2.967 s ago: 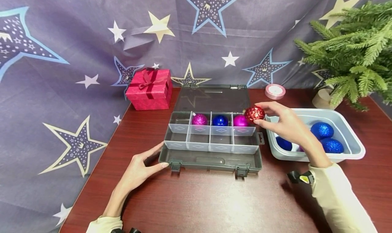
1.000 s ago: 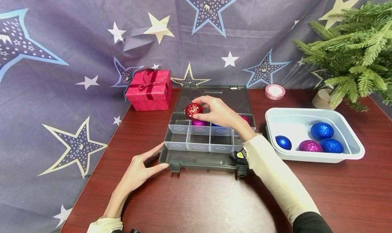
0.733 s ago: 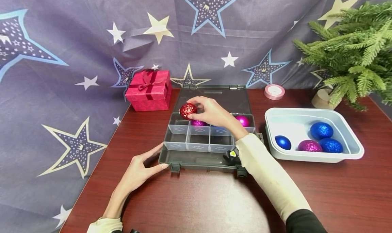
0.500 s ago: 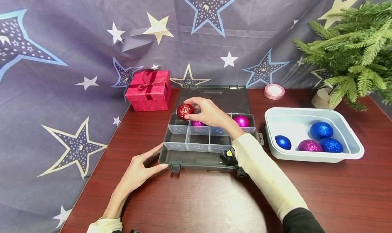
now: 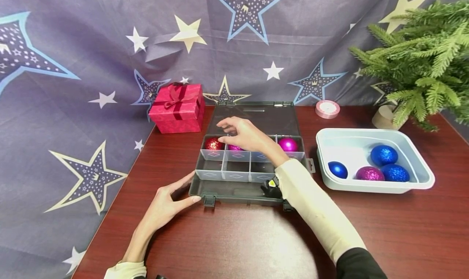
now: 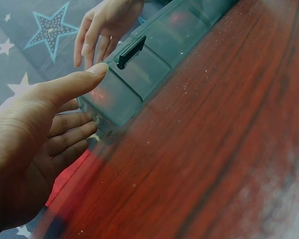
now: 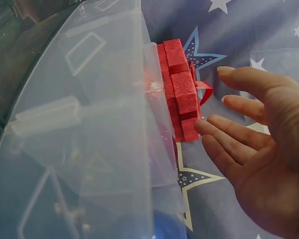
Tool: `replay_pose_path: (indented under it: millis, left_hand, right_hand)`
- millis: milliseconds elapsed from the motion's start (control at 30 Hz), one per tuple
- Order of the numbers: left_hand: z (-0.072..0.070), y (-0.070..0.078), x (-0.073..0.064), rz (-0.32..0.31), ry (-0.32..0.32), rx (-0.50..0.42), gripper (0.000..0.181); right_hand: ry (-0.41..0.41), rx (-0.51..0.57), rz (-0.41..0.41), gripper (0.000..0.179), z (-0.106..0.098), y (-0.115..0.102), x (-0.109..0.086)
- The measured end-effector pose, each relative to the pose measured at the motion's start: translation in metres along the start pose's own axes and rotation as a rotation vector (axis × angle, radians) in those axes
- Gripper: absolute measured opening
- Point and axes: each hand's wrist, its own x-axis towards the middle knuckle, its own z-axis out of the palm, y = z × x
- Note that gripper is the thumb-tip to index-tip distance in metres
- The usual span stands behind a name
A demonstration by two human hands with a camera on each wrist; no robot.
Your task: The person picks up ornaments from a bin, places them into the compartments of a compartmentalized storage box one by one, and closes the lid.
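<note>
A red sequined Christmas ball (image 5: pixel 213 143) lies in the back left compartment of the dark clear organizer box (image 5: pixel 234 185). My right hand (image 5: pixel 243 135) is raised over the back row, holding nothing, its fingers loosely extended. Under that hand, a pink glitter ball (image 5: pixel 235 147) is partly covered in the second compartment; the third is hidden by the wrist. In the back right compartment sits a shiny magenta ball (image 5: pixel 288 144). My left hand (image 5: pixel 165 203) rests against the box's front left corner, thumb on the front edge and fingers straight along the side, as the left wrist view shows.
A pale plastic tub (image 5: pixel 375 134) at the right contains several blue and pink balls. The box's lid (image 5: pixel 256 116) lies folded back. Behind stand a red gift box (image 5: pixel 177 110), a ribbon spool (image 5: pixel 327 108) and a small fir tree (image 5: pixel 414 63).
My right hand carried the red ball leftward from beside the tub to above the back left compartment, then let go; the ball now lies inside. The left hand stayed put.
</note>
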Motion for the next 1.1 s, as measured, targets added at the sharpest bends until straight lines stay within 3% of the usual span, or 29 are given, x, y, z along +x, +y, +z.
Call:
replay_pose_path:
  millis: [433,700,1100]
  left_hand:
    - [0.001,-0.001,0.0,-0.008,-0.003,-0.013,0.069]
    - [0.002,-0.001,-0.001,-0.007,0.0,-0.019,0.07]
    - [0.001,0.001,0.0,0.0,0.005,-0.038,0.071]
  right_hand:
    - [0.049,-0.053,0.025,0.045,-0.024,-0.006,-0.031]
    - [0.085,-0.083,0.051,0.045,-0.05,-0.009,-0.058]
    - [0.153,-0.144,0.127,0.046,-0.089,-0.002,-0.114]
